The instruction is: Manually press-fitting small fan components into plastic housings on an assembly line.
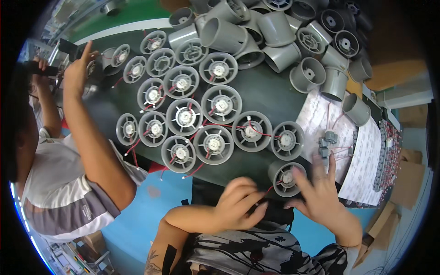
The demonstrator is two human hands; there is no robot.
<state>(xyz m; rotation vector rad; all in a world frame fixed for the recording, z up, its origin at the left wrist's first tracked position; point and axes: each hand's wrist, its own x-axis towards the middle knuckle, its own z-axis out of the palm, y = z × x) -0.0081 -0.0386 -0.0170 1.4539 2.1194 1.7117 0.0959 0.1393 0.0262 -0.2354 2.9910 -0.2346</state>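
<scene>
Both forearms come up from the lower edge and bend inward over the near rim of the dark green table (pixel 275 96); the left hand (pixel 238 201) lies low with its palm turned down and its fingers curled loosely inward, the fingertips pointing toward the right hand, and whether they pinch anything cannot be told, though a thin red wire (pixel 269 188) runs just past their tips; the right hand (pixel 321 192) is raised with its fingers spread wide and released, gripping nothing, its thumb and forefinger touching the rim of a grey round fan housing (pixel 285 178) that stands just beyond and between the two hands, its motor hub facing up; farther out from the fingertips, rows of similar grey housings (pixel 215 144) with red leads sit close together on the table, and past them, well apart from the hands, lies a heap of empty grey cylinders (pixel 256 36); to the right of the right fingers, white printed sheets (pixel 362 156) carry small grey motors (pixel 327 140) with red wires, and a strip of small parts (pixel 389 156) runs along their far edge; on the left another person's arm (pixel 87 133) stretches up toward housings at the far left of the table; below the table the floor (pixel 151 201) is blue.
</scene>
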